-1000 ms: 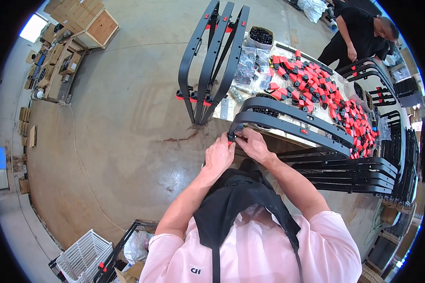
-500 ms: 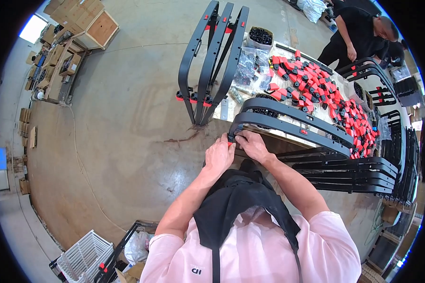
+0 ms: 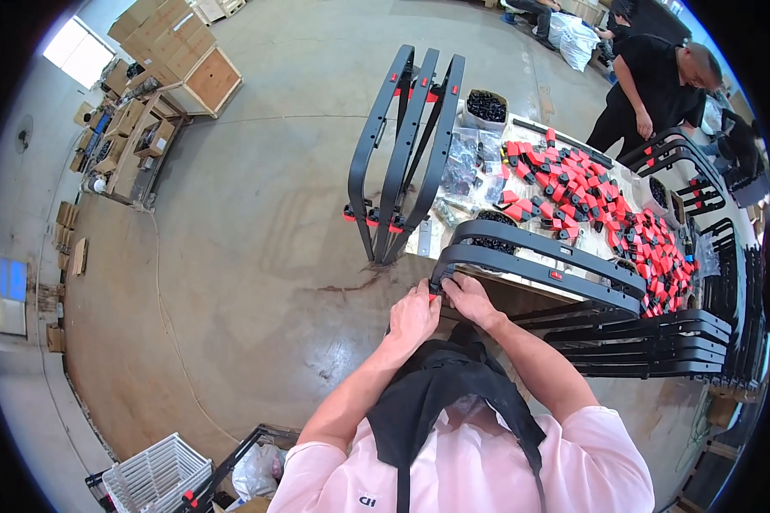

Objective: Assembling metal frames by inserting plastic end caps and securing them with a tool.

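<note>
I have the left hand [image 3: 416, 315] and right hand [image 3: 471, 301] close together at the frame [image 3: 522, 266]; whether they're clamped, I can't tell. I'd brace it, pressing squarely.

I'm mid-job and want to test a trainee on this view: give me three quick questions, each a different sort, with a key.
1. True or false: the left hand and right hand are at opposite ends of the nearer black curved bar.
2. What colours are the heaped pieces on the table? A) blue and white B) red and black C) green and yellow
3. Fill in: the white slatted basket shows at the picture's lower ____.

Key: 1. False; both are at its left end. 2. B. 3. left.
</note>
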{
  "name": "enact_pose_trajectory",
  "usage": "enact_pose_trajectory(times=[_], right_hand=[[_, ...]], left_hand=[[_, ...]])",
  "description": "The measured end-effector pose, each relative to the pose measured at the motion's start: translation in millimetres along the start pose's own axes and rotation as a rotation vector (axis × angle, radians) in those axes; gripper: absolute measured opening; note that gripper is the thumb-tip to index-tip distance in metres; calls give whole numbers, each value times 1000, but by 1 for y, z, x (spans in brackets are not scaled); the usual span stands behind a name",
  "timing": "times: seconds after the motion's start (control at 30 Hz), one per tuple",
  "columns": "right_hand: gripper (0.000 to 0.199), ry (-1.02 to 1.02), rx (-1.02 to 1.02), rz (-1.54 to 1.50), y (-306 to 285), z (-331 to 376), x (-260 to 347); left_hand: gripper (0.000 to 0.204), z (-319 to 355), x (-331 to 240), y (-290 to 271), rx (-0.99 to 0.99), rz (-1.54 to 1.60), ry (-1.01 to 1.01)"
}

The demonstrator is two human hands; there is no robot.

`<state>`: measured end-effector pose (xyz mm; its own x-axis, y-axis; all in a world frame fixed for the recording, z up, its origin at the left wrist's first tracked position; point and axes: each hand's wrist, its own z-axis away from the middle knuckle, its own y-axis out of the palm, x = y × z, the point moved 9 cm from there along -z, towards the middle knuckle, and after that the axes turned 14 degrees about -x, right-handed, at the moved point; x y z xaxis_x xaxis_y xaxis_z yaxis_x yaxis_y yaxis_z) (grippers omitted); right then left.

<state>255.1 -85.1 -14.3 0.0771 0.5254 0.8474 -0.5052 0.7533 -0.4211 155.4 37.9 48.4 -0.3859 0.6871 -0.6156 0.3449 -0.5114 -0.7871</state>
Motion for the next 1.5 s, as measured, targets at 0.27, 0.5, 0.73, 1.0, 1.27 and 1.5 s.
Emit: enact_pose_trajectory(times=[0.27,0.5,0.73,1.0,1.27,1.5], right_hand=[[48,12,3,8,7,-8,-17],[41,-11,77,-68,0,9,7],[43,116,154,-148,11,5,-8],[43,2,17,-31,13,-6,-16],[40,190,133,-387,15,8,-8],[35,125,82,-260,6,11,-7]], left_hand=[[46,1,-1,0,8,-13,-15],[45,0,2,3,-3,-2,-10],[52,0,0,3,22,-34,12],[50,1,-1,2,35,-68,17],[51,-2,-4,-1,10,-50,33],[46,-1,0,4,9,-61,14]])
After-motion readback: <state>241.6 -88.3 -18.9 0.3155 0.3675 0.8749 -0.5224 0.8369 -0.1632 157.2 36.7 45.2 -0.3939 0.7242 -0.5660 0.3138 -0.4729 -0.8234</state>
